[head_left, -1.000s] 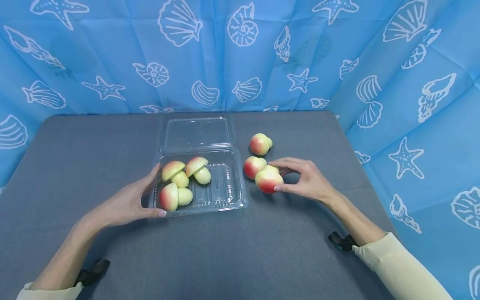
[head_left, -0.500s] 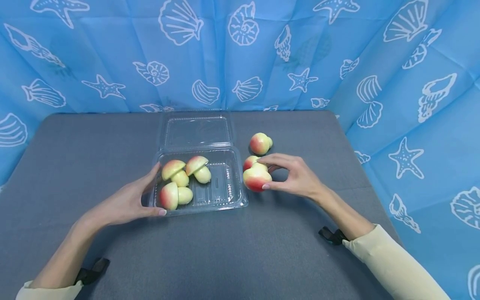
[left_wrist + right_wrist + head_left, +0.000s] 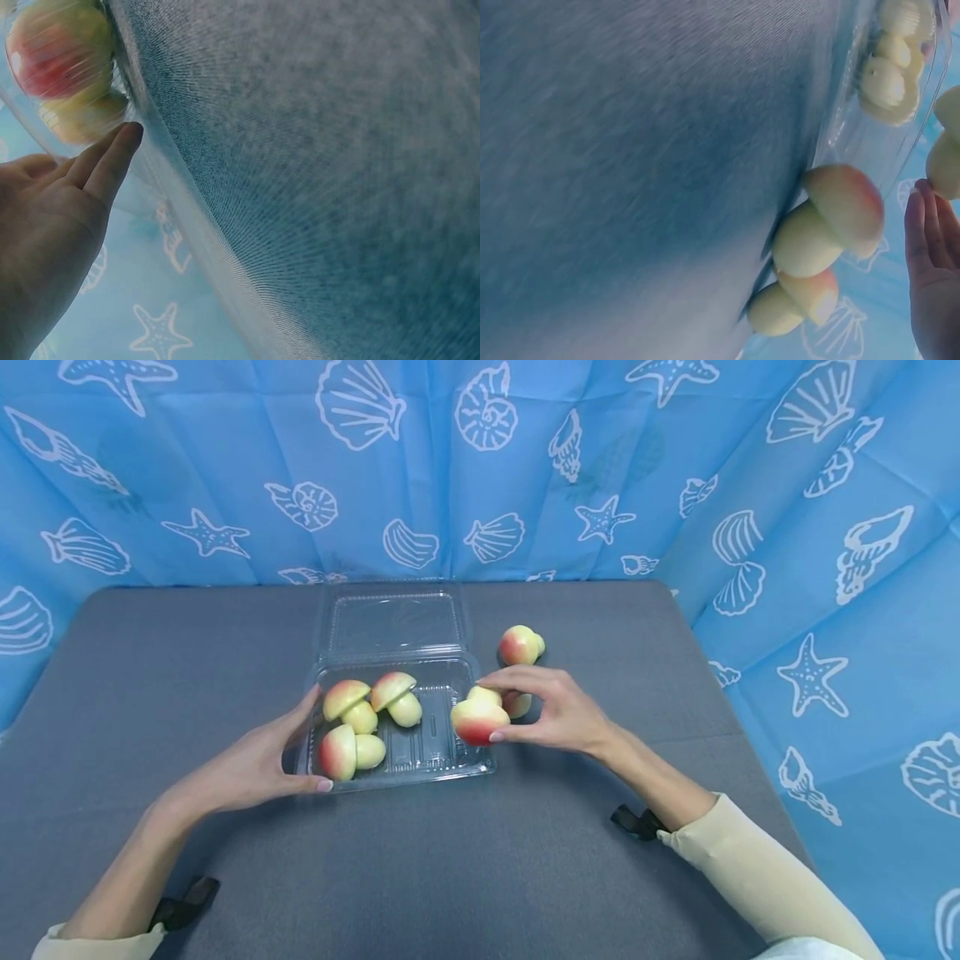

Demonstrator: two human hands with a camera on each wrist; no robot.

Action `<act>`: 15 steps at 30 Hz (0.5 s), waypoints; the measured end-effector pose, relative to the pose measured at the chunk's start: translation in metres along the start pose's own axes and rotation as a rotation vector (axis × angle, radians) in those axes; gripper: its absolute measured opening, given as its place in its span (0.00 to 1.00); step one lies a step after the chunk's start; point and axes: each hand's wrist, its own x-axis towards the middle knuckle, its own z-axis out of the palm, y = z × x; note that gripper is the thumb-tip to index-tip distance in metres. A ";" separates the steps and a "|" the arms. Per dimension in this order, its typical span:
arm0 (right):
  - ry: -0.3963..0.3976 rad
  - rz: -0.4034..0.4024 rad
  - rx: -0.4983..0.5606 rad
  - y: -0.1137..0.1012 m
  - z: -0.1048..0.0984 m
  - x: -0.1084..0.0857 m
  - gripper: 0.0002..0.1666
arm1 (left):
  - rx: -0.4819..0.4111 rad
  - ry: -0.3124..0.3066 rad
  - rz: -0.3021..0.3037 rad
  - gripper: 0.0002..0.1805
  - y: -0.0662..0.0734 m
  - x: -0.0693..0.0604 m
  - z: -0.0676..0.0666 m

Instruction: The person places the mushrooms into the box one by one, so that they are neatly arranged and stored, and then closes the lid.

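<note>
My right hand (image 3: 551,706) pinches a red-and-yellow model mushroom (image 3: 480,720) between thumb and fingers, over the right side of a clear plastic clamshell box (image 3: 438,775). In the right wrist view this held mushroom (image 3: 946,154) shows at the right edge, above the fingers. My left hand (image 3: 251,768) rests against the box's left side, thumb at the front corner and fingers along the wall; its fingers (image 3: 112,161) look straight in the left wrist view. Inside the box lie three mushrooms, one being the front mushroom (image 3: 341,753).
Behind my right hand sits a partly hidden mushroom (image 3: 517,703), with another mushroom (image 3: 519,646) farther back. The box's lid (image 3: 397,622) lies folded back on the grey tabletop (image 3: 450,877). A blue shell-patterned curtain (image 3: 420,468) hangs at the back and right.
My right hand has moved left with the mushroom, from beside the box to above its right side. The left hand and the box have stayed in place.
</note>
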 end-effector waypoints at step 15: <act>-0.045 -0.005 -0.054 -0.008 0.026 0.018 0.37 | -0.007 0.004 0.011 0.68 0.000 0.000 0.001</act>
